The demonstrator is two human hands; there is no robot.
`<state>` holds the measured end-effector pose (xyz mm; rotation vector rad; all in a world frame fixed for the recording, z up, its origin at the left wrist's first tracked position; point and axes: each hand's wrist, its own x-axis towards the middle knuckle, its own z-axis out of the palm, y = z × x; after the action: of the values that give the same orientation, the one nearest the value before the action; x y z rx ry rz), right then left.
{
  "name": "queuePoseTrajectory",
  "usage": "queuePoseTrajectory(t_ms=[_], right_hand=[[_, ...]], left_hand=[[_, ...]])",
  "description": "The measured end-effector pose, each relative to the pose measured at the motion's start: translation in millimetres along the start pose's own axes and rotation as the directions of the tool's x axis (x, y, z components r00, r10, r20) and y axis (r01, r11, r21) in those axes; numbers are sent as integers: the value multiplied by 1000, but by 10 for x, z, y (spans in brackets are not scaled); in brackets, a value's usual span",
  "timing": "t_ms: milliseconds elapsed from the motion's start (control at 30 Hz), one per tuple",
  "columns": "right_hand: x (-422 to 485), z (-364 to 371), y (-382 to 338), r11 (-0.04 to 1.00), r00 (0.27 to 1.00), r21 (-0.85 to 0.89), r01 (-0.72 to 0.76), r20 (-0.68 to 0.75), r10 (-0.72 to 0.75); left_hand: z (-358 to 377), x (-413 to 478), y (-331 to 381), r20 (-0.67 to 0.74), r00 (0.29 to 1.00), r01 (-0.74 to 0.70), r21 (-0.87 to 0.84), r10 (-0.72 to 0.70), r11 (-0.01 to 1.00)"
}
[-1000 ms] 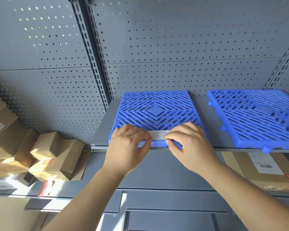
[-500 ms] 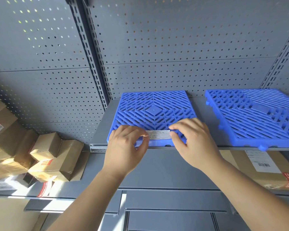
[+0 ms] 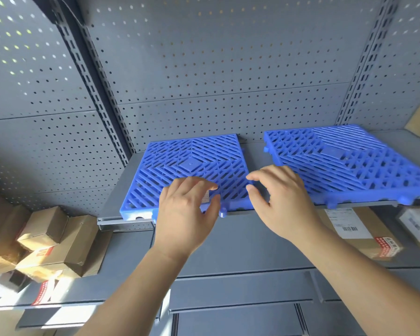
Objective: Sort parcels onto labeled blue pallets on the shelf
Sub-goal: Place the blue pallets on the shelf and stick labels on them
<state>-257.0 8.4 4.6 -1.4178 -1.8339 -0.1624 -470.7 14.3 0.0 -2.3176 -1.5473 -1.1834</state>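
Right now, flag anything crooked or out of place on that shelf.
The left pallet sits skewed, its front edge overhanging the shelf lip. The right pallet overhangs too. Neither carries a parcel.

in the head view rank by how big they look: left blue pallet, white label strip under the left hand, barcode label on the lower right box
1. Left blue slatted plastic pallet
2. White barcode label on the brown cardboard box
3. White label strip, mostly hidden under the left hand, so its rank is unsure

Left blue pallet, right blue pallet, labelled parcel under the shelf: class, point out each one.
Left blue pallet [image 3: 190,163], head view, flat centre square.
Right blue pallet [image 3: 349,163], head view, slatted top face.
Labelled parcel [image 3: 341,220], head view, white shipping label.
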Motion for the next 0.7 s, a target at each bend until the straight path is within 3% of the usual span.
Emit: queuePoseTrajectory(t_ms=[200, 367, 700], right_hand=[[-178, -610, 515, 999, 999, -41, -28, -35, 27], [-464, -1311, 1109, 995, 994, -53, -83, -78, 79], [-1127, -2510, 2300, 958, 962, -96, -271, -76, 264]], left_hand=[[285, 131, 746, -13, 999, -39, 5, 39, 999], [606, 151, 1660, 62, 995, -81, 11, 81, 997], [1257, 135, 3360, 155, 975, -158, -18, 159, 987]])
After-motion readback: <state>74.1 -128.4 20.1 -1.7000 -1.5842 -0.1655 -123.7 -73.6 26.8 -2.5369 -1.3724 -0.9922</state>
